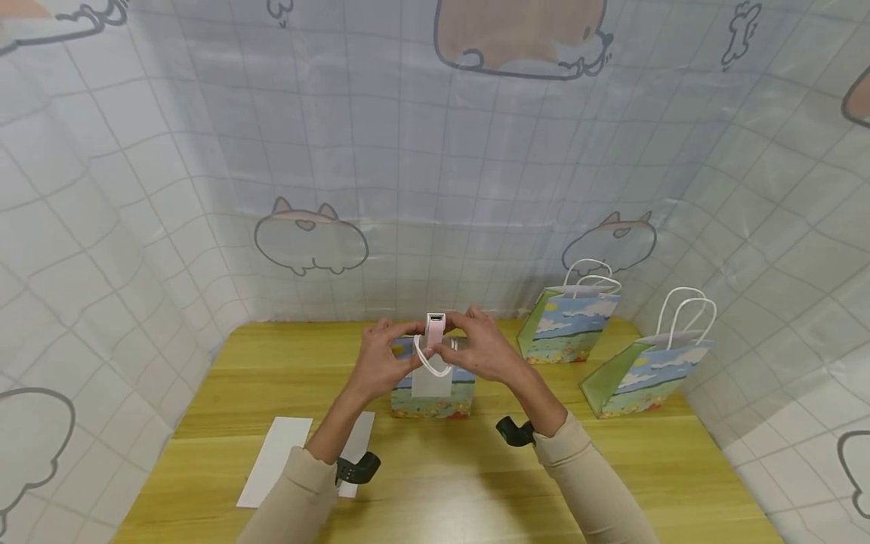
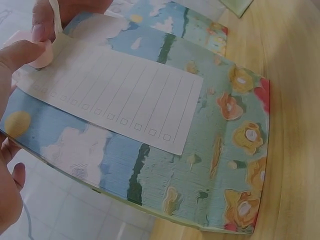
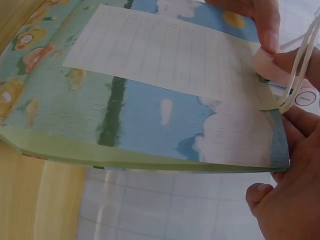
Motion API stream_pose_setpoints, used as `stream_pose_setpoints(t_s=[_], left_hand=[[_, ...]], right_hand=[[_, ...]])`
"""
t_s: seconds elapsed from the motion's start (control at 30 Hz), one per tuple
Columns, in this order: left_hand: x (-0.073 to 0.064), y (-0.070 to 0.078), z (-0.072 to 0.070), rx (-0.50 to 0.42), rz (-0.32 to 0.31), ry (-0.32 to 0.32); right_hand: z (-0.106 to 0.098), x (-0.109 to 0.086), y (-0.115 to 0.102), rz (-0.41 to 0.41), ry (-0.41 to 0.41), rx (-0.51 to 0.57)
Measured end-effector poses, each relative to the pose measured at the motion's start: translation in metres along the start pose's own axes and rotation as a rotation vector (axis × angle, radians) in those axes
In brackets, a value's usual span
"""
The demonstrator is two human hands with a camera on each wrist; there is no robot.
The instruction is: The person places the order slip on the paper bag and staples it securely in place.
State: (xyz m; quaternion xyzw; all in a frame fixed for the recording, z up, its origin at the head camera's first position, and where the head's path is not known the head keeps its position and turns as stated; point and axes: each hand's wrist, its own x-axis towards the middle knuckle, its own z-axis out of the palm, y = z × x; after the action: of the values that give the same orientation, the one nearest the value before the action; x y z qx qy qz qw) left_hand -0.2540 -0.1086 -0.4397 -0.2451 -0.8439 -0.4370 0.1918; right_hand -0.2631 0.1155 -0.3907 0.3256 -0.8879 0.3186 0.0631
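A paper gift bag (image 1: 435, 408), printed with sky, meadow and flowers, stands at the middle of the table. A white lined sheet with small checkboxes (image 2: 120, 95) lies flat against its front near the top. What looks like a small pink and white stapler (image 1: 436, 329) sits at the bag's top edge over the end of the sheet. My left hand (image 1: 383, 361) and right hand (image 1: 481, 349) pinch it from both sides, thumbs on its pink part and fingers behind the bag. White cord handles (image 1: 430, 367) hang forward beside the thumbs.
Two matching bags, one farther back (image 1: 571, 329) and one nearer (image 1: 649, 378), stand upright on the right. White paper strips (image 1: 277, 459) lie at the table's left front, partly under my left arm. A patterned curtain (image 1: 435, 189) encloses the wooden table (image 1: 435, 476).
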Motion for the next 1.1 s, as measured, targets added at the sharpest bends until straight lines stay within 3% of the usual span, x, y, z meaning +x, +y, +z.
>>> stream_pose_setpoints(t_s=[0.33,0.67,1.1], left_hand=[[-0.0007,0.0010,0.0000,0.023,0.017,0.020],[0.0002,0.0006,0.0016,0.055,0.074,0.058],[0.0001,-0.0005,0.0024,0.072,0.095,0.060]], right_hand=[[0.0019,-0.0013,0.0047,-0.057,0.017,-0.017],[0.0034,-0.0026,0.0069,-0.074,0.035,-0.031],[0.0046,-0.0037,0.0096,-0.112,0.048,-0.036]])
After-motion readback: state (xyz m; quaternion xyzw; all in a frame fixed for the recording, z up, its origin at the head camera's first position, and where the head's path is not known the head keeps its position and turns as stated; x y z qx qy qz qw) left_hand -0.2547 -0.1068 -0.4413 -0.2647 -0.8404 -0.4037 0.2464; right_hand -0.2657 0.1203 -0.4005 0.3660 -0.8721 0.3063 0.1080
